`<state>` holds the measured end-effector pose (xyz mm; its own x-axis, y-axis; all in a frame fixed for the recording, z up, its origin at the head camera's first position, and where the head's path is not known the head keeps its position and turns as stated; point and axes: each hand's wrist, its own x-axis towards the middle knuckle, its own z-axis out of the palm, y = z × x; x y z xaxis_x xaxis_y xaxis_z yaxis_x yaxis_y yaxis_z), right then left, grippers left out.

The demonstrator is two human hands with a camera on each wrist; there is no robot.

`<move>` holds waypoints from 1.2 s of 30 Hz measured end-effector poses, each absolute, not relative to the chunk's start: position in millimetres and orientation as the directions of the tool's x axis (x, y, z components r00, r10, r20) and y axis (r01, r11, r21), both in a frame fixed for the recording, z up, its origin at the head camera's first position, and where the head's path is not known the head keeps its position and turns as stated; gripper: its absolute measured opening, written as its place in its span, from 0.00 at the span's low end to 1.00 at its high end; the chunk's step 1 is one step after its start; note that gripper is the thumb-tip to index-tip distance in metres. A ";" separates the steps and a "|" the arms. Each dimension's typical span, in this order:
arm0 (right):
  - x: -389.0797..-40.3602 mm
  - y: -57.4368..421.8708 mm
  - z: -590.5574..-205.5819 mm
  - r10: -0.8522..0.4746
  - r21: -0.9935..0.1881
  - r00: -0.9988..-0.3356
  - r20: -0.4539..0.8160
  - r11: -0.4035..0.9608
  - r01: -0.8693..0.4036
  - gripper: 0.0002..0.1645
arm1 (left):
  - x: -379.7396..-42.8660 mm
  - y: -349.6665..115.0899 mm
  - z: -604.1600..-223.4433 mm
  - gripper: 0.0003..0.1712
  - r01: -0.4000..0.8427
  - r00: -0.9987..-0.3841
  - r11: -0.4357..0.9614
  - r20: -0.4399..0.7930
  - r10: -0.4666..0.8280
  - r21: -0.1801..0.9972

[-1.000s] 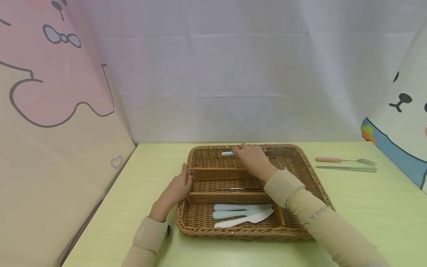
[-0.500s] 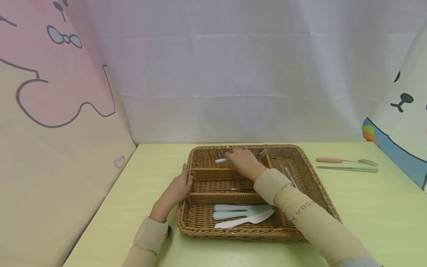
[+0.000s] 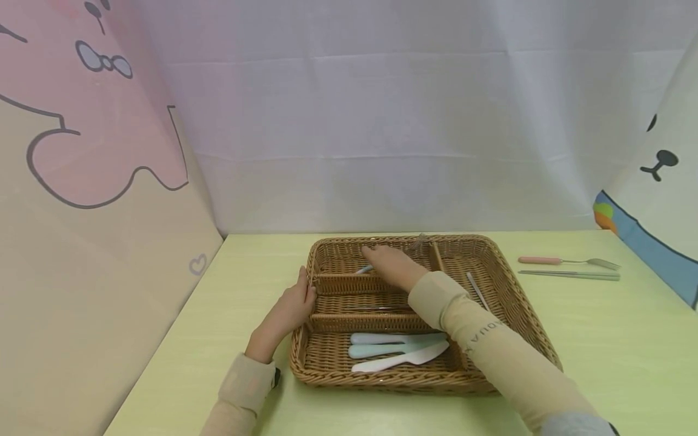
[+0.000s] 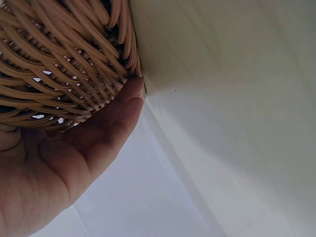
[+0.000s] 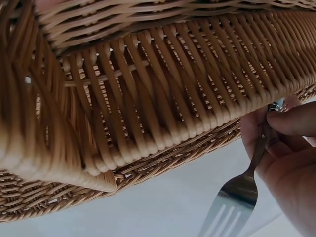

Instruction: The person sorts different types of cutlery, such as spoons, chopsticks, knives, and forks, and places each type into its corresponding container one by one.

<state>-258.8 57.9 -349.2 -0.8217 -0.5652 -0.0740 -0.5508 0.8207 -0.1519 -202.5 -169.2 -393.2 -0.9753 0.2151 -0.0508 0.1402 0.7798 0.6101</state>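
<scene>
A brown wicker cutlery basket [image 3: 425,380] with several compartments lies on the table. My left hand [image 3: 289,309] holds its left side, the thumb by the rim and the fingers along the outer wall. In the left wrist view these fingers [image 4: 116,126] lie against the weave. My right hand [image 3: 395,265] is over the back compartment and pinches a fork [image 5: 239,192] by its handle. The fork's metal tines point away to the right in the head view; its pale blue handle end [image 3: 364,269] shows left of the hand.
Three table knives [image 3: 403,351] lie in the front compartment. Thin metal utensils [image 3: 382,308] lie in the middle one, and a slim stick-like handle [image 3: 477,289] in the right one. Right of the basket are a pink-handled fork [image 3: 540,260] and green chopsticks [image 3: 594,276]. A white curtain [image 3: 371,145] hangs behind.
My right hand has moved left and slightly down in the back compartment with the fork, whose handle now slants downward. The left hand stays at the basket's side.
</scene>
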 end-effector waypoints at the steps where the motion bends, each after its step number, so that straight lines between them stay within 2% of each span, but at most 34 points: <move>1: -258.8 57.5 -349.3 -0.564 -0.165 -0.821 -0.087 0.821 -0.547 0.30 | -202.7 -169.1 -393.2 0.36 0.141 -0.975 0.781 -0.050 0.215 0.609; 3: -258.5 56.8 -349.4 -0.573 -0.164 -0.814 -0.094 0.816 -0.555 0.28 | -203.1 -169.0 -393.3 0.36 0.144 -0.975 0.782 -0.049 0.217 0.606; 8: -258.3 56.7 -349.1 -0.608 -0.122 -0.790 -0.078 0.792 -0.598 0.10 | -204.0 -168.7 -393.1 0.36 0.145 -0.975 0.782 -0.046 0.217 0.606; 10: -258.7 56.7 -348.6 -0.612 -0.141 -0.786 -0.094 0.789 -0.598 0.06 | -204.2 -168.7 -392.9 0.36 0.141 -0.975 0.781 -0.049 0.215 0.608; 15: -259.4 56.1 -347.8 -0.590 -0.227 -0.778 -0.216 0.806 -0.547 0.15 | -204.8 -169.1 -392.7 0.36 0.140 -0.975 0.775 -0.052 0.218 0.617; 19: -261.1 56.1 -349.5 -0.568 -0.246 -0.771 -0.287 0.822 -0.514 0.19 | -204.8 -169.1 -392.8 0.36 0.147 -0.974 0.771 -0.047 0.224 0.619; 28: -263.9 57.0 -349.7 -0.536 -0.223 -0.762 -0.364 0.844 -0.488 0.15 | -204.3 -168.5 -392.3 0.36 0.148 -0.975 0.780 -0.043 0.219 0.608; 36: -265.9 58.4 -351.5 -0.518 -0.220 -0.757 -0.399 0.855 -0.469 0.21 | -203.6 -169.4 -393.1 0.36 0.141 -0.975 0.781 -0.051 0.216 0.608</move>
